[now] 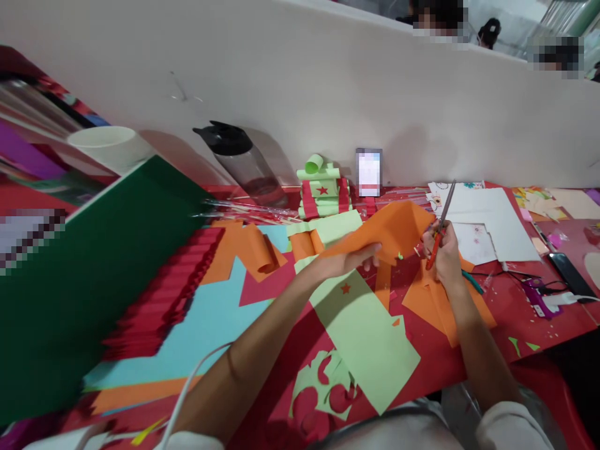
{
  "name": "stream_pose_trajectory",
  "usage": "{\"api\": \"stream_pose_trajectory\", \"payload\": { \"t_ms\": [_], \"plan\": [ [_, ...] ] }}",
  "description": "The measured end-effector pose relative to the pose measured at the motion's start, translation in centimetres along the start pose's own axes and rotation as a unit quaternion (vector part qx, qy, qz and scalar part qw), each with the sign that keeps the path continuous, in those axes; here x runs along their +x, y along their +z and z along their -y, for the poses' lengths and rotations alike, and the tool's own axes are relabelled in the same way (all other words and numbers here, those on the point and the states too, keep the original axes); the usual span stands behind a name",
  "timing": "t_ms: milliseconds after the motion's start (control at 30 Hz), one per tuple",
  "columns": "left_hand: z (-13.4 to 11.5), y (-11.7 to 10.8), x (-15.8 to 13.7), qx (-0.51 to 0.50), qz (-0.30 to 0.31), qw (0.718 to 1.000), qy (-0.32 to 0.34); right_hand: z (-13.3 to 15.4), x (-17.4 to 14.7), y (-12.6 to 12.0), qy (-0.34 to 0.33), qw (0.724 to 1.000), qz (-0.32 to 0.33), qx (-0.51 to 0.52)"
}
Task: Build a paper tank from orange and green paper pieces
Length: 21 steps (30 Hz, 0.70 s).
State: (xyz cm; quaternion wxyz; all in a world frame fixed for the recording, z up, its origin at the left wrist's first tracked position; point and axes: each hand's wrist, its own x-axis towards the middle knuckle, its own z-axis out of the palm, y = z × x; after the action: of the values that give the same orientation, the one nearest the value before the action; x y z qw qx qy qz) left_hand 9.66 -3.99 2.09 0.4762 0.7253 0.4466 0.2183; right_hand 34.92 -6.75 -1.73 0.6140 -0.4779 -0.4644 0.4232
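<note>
A pair of red-handled scissors (437,240) is gripped in my right hand (447,256), with the blades pointing up and away. Just left of it, an orange paper sheet (391,228) is held raised and bent above the table by my left hand (359,259). The sheet's right end reaches my right hand. Below my left hand lies a light green paper sheet (370,331) with a small orange star (345,289) on it. Under my right hand are folded orange paper pieces (431,303). A light green scrap with round cut-outs (323,381) lies near the front edge.
A dark green board (94,281) leans at left beside pleated red paper (164,300) and a light blue sheet (220,312). Along the white partition stand a bottle (248,165), stacked green paper rolls (323,190) and a small screen (369,172). A phone (572,275) and cables lie right.
</note>
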Motion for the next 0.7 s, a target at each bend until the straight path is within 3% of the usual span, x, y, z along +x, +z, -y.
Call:
{"api": "stream_pose_trajectory", "payload": {
  "t_ms": [167,333,400,533,700],
  "plan": [
    [0.0,-0.4,0.7,-0.116,-0.134,0.984,-0.012,0.1,-0.5,-0.7,0.061,0.981,0.182,0.037],
    [0.3,-0.3,0.9,-0.123,-0.175,0.971,-0.105,1.9,-1.7,-0.6,0.113,0.933,0.332,-0.078],
    [0.4,-0.4,0.8,-0.108,-0.189,0.969,-0.113,2.9,-1.9,-0.3,0.134,0.923,0.334,-0.134],
    [1.0,-0.7,1.0,-0.079,-0.205,0.974,-0.058,3.6,-1.8,-0.2,0.163,0.915,0.308,-0.205],
    [1.2,-0.7,1.1,-0.033,-0.176,0.979,-0.101,3.1,-1.9,-0.2,0.181,0.907,0.314,-0.213]
  ]
}}
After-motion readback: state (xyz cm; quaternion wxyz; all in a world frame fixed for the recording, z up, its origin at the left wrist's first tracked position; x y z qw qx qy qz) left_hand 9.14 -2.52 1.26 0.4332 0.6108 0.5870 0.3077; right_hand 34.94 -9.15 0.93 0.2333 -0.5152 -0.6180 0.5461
